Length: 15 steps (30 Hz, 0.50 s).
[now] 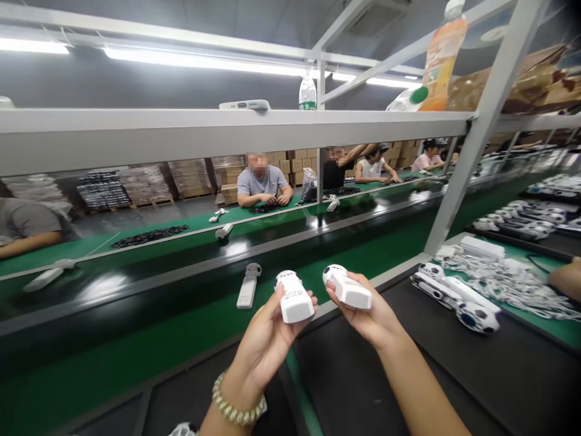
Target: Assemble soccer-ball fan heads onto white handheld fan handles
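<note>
Head view showed a factory line: a green conveyor belt (pixel 190 330) ran past a black counter (pixel 499 375) under strip lights. Left hand (pixel 267 339) gripped one white handheld fan (pixel 294 297), right hand (pixel 370 312) another (pixel 347 287), fingers closed, above the counter edge. Cardboard boxes (pixel 297 165) were stacked behind; no writing was legible.

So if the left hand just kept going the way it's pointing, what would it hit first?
Probably the white device lying alone on the dark belt, just ahead of the left hand; depth is hard to judge.
</note>
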Motion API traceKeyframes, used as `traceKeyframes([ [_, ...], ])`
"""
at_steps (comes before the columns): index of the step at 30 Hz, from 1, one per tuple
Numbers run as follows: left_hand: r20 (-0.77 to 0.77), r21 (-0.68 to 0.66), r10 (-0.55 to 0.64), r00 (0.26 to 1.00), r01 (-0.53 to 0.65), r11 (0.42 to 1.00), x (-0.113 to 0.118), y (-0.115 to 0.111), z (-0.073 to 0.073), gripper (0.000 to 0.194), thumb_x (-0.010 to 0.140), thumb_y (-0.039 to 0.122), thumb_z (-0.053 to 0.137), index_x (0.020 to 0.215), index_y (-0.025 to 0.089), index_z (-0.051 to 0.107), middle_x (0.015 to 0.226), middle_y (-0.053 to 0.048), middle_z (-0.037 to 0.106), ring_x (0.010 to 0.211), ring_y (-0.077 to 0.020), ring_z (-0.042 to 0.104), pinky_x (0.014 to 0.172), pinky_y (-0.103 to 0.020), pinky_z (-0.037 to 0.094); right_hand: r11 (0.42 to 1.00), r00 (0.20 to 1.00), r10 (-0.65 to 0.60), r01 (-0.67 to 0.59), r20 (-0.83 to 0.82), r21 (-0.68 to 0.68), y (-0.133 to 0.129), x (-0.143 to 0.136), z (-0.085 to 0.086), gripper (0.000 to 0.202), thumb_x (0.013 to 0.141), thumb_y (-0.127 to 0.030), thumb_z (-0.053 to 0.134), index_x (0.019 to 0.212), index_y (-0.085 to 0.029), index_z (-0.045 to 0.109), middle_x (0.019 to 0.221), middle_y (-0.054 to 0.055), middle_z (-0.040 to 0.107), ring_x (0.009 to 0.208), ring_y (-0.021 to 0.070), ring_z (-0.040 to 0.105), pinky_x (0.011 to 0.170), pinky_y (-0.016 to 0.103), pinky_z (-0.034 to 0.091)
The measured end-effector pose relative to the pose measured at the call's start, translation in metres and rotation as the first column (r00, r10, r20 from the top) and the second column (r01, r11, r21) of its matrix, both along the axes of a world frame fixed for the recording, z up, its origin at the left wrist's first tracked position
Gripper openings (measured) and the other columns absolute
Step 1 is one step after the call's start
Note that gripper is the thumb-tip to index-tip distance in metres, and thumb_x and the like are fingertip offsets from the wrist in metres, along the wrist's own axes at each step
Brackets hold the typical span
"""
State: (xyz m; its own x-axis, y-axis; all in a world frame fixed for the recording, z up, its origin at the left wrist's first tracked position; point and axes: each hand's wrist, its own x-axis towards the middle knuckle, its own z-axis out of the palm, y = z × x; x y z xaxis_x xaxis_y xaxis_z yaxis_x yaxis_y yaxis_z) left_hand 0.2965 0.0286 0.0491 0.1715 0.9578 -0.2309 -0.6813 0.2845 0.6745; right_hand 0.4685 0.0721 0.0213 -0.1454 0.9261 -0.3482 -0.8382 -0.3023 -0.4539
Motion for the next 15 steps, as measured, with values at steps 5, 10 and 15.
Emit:
traceKeyframes([
  [5,0.042,-0.041,0.023,0.999,-0.021,0.999,0.001,0.008,-0.005,0.032,0.092,0.027,0.047,0.117,0.007,0.049,0.109,-0.016,0.063,0.092,-0.0232,0.067,0.082,-0.035,0.058,0.994,0.994,0.099,-0.101,-0.051,-0.029,0.0,-0.01,0.0,0.024,0.096,-0.025,0.041,0.104,-0.006,0.055,0.081,0.01,0.066,0.071,0.0166,0.068,0.064,0.024,0.06],
  [10,0.003,-0.033,0.025,1.0,-0.025,0.999,0.002,0.017,-0.012,0.029,0.092,0.024,0.047,0.116,0.007,0.05,0.109,-0.018,0.063,0.092,-0.0226,0.067,0.085,-0.034,0.057,0.987,0.987,0.151,-0.148,-0.056,0.061,-0.001,-0.018,-0.005,0.027,0.097,-0.03,0.04,0.1,-0.009,0.057,0.074,0.005,0.064,0.064,0.0133,0.065,0.06,0.022,0.059],
  [15,0.047,-0.053,-0.045,0.998,0.048,0.997,0.005,0.023,-0.017,0.038,0.094,0.029,0.044,0.126,0.007,0.044,0.11,-0.02,0.063,0.096,-0.0241,0.067,0.086,-0.035,0.056,0.986,0.986,0.166,-0.165,-0.025,0.037,-0.002,-0.021,-0.008,0.032,0.097,-0.034,0.038,0.101,-0.008,0.057,0.075,0.009,0.065,0.067,0.015,0.067,0.064,0.024,0.059],
])
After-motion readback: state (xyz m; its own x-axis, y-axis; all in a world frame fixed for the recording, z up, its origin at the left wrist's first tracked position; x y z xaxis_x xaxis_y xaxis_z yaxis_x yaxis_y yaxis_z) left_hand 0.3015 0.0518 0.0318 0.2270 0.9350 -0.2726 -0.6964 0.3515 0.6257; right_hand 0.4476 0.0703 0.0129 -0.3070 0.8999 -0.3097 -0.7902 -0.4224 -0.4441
